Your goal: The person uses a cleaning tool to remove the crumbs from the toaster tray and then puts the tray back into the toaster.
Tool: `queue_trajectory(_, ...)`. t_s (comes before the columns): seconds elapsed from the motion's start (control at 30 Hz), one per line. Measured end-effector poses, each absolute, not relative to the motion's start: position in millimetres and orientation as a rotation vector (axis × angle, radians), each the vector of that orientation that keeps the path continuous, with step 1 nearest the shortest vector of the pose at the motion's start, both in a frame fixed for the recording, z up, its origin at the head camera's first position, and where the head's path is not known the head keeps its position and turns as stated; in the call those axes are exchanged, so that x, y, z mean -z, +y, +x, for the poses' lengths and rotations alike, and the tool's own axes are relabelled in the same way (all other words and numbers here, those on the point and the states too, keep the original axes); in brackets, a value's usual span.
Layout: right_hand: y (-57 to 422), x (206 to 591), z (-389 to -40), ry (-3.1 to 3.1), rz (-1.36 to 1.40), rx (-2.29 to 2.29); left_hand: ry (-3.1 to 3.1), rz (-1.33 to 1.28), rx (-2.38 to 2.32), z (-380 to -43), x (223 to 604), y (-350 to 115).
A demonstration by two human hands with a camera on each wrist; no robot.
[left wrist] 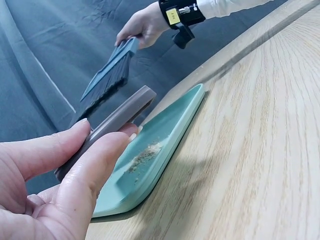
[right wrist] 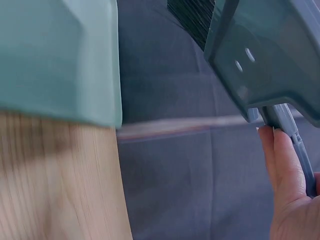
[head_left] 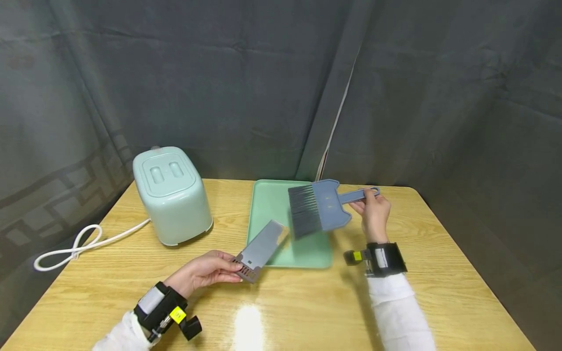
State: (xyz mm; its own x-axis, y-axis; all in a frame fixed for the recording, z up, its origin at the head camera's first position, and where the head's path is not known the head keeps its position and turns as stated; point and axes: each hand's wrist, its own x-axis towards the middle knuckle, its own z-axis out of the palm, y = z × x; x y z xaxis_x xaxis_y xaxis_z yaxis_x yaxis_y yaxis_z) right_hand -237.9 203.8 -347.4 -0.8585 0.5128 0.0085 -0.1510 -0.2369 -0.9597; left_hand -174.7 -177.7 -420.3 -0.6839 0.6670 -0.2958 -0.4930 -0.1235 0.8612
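My left hand (head_left: 208, 270) pinches the slotted end of a flat grey crumb tray (head_left: 262, 243) between thumb and fingers. It is tilted above the near part of a green serving tray (head_left: 269, 202). A small heap of pale crumbs (left wrist: 145, 156) lies on the green tray in the left wrist view. My right hand (head_left: 375, 214) grips the thin handle of a blue-grey brush (head_left: 329, 204) with long dark bristles. Those bristles point left, above the green tray and apart from the crumb tray.
A mint-green toaster (head_left: 177, 209) with its lid on stands at the left back of the wooden table (head_left: 316, 307). Its white cord (head_left: 114, 240) loops over the left edge. Dark grey curtains (head_left: 219, 97) hang behind and at the sides.
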Motion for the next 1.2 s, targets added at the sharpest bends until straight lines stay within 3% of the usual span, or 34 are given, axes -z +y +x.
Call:
queue_trajectory(0.6, 126.9, 364.0, -238.4, -1.729, -0.308, -2.291, 1.365, 0.195, -1.887, -174.3, 418.1, -174.8)
queue_trajectory(1.2, 120.7, 385.2, -240.4, -1.846, -0.327, -2.233, 1.377, 0.209, -1.882, -173.3, 418.8, -177.7)
